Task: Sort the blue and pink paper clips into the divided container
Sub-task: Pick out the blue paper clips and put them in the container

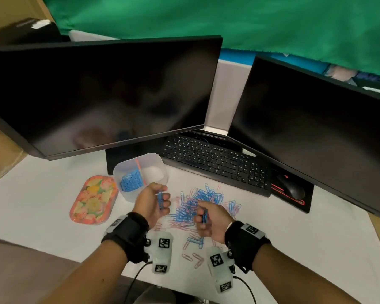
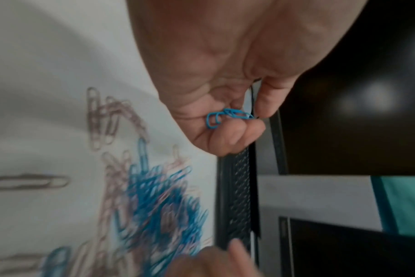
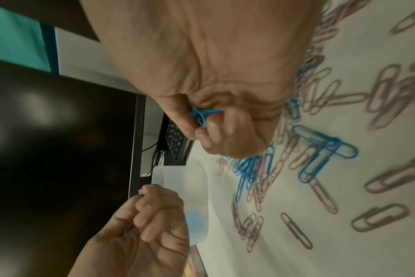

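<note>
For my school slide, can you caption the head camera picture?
Both hands, left hand and right hand, hold blue paper clips above the mixed pile beside the divided container.

Office desk setting. Two dark, switched-off monitors (image 1: 101, 93) and (image 1: 312, 132) stand angled together at 10 and 2 o'clock on a white desk (image 1: 294, 244). Black keyboard (image 1: 215, 163) at 12 o'clock between them; black mouse (image 1: 291, 186) on a red-trimmed pad (image 1: 303, 204) at 2 o'clock. Grey partition panel (image 1: 228, 93) behind, green cloth (image 1: 206, 16) draped above it. Paper clips (image 1: 198, 202) heaped on the desktop.
</note>
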Demonstrator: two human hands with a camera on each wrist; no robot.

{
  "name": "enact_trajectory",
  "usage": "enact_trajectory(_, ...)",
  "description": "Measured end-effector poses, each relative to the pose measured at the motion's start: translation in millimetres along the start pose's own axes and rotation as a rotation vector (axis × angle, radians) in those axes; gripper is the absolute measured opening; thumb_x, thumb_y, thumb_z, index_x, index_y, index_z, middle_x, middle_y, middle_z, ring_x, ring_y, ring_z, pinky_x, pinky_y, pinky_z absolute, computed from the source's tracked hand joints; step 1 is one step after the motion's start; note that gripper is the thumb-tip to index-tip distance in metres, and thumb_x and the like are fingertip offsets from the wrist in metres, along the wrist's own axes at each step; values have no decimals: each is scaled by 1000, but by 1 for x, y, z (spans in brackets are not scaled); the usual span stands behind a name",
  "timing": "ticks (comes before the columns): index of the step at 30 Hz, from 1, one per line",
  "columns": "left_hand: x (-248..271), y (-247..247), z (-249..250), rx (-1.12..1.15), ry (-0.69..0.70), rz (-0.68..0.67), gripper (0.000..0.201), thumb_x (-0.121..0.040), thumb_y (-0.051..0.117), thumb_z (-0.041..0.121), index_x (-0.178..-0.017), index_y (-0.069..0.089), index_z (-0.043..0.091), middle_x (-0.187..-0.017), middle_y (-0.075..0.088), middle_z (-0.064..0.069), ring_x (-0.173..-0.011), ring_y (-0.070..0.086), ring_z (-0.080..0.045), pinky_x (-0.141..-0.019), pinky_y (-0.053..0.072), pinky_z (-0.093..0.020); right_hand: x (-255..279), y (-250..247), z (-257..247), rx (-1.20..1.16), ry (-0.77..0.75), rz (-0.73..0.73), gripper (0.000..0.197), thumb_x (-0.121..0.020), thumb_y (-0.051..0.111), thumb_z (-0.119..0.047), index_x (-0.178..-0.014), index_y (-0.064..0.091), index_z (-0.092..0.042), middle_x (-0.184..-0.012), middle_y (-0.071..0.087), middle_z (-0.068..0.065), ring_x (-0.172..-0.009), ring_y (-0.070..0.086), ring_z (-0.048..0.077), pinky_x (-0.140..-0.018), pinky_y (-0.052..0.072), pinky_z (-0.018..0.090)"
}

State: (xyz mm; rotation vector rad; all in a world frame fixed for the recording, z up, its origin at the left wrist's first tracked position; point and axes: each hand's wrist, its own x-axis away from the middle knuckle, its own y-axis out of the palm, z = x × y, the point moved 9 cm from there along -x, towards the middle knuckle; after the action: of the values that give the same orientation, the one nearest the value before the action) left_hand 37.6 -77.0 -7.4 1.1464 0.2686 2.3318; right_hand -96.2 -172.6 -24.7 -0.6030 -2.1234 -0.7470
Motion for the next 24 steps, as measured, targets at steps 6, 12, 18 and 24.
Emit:
enact_trajectory(6, -8, -49, 68, -118, 137, 262, 23, -93, 36, 19, -73, 47, 18, -64, 44, -3, -49, 36, -16, -48, 28, -23, -11, 53, -28, 232, -31, 42, 19, -95, 45, -14, -79, 53, -8, -60, 45, 6, -47, 40, 19, -43, 31, 21)
enact_trajectory(12, -19, -73, 98, -236, 162, 387, 32, -97, 46, 32, -119, 53, 11, -104, 58, -14, -94, 59, -29, -81, 52, -40, -32, 121, -71, 417, -140, 11, 10, -93, 50, -8, -85, 53, -4, -68, 51, 9, -54, 51, 21, -49, 43, 28)
enact_trajectory(18, -16, -93, 118, -375, 324, 478, 24, -92, 52, 34, -110, 57, 20, -123, 56, -12, -115, 52, -32, -103, 43, -46, -48, 174, -100, 423, -166, -58, 21, -91, 38, 0, -74, 43, -11, -61, 35, 7, -51, 33, 18, -48, 34, 25)
enact_trajectory(24, 1, -82, 125, -516, 458, 486, 17, -95, 47, 29, -97, 61, 19, -103, 59, -1, -105, 57, -27, -95, 50, -47, -58, 173, -111, 464, -236, 12, 21, -90, 49, -5, -103, 60, 6, -74, 47, 10, -87, 60, 19, -91, 52, 40)
